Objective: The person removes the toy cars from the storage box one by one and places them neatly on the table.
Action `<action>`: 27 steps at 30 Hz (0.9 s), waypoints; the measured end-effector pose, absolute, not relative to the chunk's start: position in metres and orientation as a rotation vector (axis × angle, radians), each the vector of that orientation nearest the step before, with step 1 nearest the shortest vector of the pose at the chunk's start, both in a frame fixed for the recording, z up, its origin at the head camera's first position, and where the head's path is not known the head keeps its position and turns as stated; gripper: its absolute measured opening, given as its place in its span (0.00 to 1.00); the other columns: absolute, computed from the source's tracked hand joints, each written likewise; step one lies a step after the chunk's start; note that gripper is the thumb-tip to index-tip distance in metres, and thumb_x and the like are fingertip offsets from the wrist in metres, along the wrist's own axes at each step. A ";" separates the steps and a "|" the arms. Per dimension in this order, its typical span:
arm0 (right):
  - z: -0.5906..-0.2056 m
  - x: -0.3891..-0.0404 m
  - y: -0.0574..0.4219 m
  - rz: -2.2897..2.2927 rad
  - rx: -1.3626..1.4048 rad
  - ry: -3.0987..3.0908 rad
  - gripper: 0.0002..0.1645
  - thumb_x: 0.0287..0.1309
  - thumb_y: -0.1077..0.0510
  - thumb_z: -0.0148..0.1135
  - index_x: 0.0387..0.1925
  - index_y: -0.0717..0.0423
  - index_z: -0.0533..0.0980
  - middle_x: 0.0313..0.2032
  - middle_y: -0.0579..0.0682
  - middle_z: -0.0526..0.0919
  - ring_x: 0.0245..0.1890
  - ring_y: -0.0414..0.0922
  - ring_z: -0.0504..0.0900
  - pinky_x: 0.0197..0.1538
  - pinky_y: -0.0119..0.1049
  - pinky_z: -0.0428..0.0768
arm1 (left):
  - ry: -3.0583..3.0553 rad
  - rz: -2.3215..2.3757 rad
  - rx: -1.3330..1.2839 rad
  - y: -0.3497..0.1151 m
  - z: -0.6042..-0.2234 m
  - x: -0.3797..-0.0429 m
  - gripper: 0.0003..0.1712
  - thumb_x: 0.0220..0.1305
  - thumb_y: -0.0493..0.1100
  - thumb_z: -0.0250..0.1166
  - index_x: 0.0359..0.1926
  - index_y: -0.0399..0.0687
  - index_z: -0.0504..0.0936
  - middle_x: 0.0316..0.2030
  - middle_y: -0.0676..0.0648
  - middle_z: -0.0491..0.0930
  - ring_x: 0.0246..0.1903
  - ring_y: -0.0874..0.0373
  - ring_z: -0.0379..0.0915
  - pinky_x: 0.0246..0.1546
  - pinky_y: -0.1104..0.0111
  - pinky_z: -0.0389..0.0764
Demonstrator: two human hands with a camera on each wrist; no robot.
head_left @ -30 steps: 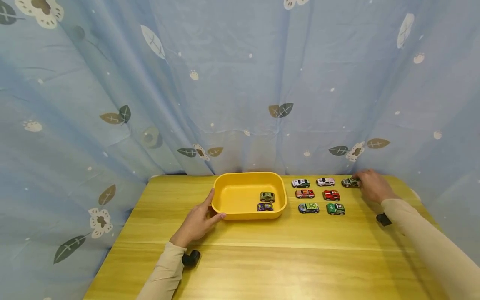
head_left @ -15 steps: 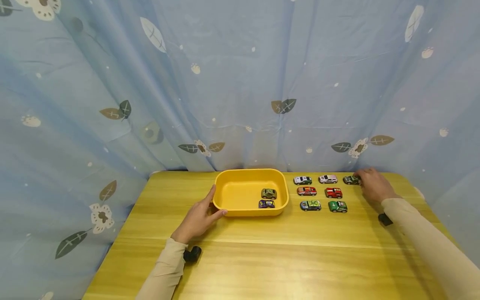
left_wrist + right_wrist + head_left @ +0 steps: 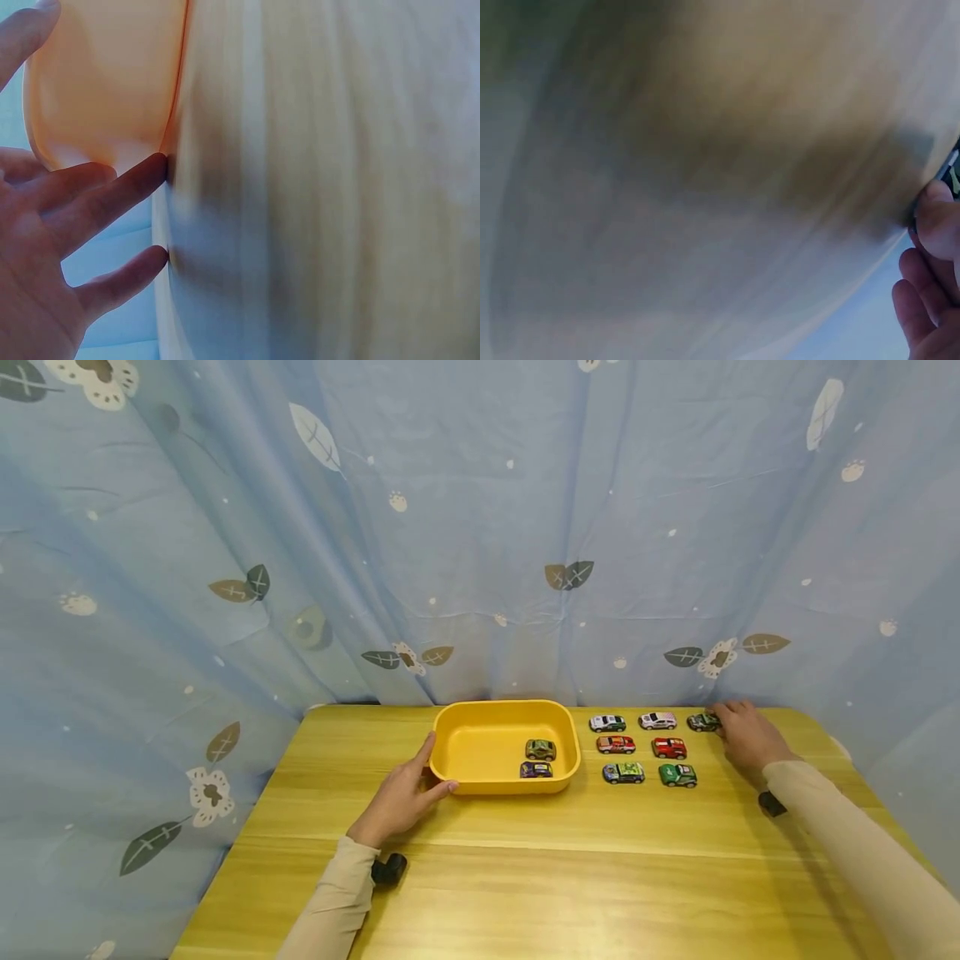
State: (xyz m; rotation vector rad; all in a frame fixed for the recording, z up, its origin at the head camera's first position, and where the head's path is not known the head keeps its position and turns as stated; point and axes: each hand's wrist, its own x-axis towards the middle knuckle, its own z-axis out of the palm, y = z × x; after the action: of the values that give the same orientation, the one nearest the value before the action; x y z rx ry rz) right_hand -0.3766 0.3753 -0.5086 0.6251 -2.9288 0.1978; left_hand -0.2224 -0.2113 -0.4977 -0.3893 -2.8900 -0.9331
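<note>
My left hand (image 3: 395, 799) rests against the near left corner of a yellow tray (image 3: 480, 787), thumb at the front wall and fingers along the left end. In the left wrist view its fingers (image 3: 124, 196) are spread and nearly straight beside the tray. A green toy car (image 3: 541, 749) and a purple toy car (image 3: 536, 770) lie inside the tray. At the back right, my right hand (image 3: 752, 737) pinches the end of a dark camouflage toy car (image 3: 702, 722) on the table. The right wrist view catches only a sliver of that car beside the thumb.
Between tray and right hand stand a white-and-green car (image 3: 607, 723), a white-and-pink car (image 3: 657, 720), an orange-red car (image 3: 616, 744), a red car (image 3: 669, 747), a blue-green car (image 3: 623, 773) and a green car (image 3: 678, 775). A blue curtain (image 3: 480, 568) hangs behind the wooden table (image 3: 570, 893).
The head view shifts slightly. My left hand stays at the tray, and my right hand stays at the camouflage toy car. No car has visibly moved.
</note>
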 end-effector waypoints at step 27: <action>-0.470 -0.367 0.219 0.987 0.886 -2.674 0.20 0.74 0.44 0.64 0.52 0.55 0.79 0.74 0.65 0.70 0.74 0.69 0.62 0.72 0.74 0.60 | -2.888 -0.945 -0.365 -0.210 -0.500 -0.223 0.57 0.72 0.60 0.69 0.86 0.45 0.46 0.63 0.35 0.83 0.59 0.46 0.84 0.65 0.49 0.80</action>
State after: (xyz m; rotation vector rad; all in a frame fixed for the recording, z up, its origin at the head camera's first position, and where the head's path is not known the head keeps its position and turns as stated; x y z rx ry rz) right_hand -0.3674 0.2188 -0.4697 0.8859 -2.6744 0.9868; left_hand -0.2228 -0.2103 -0.4995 -0.3650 -2.8878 -0.9448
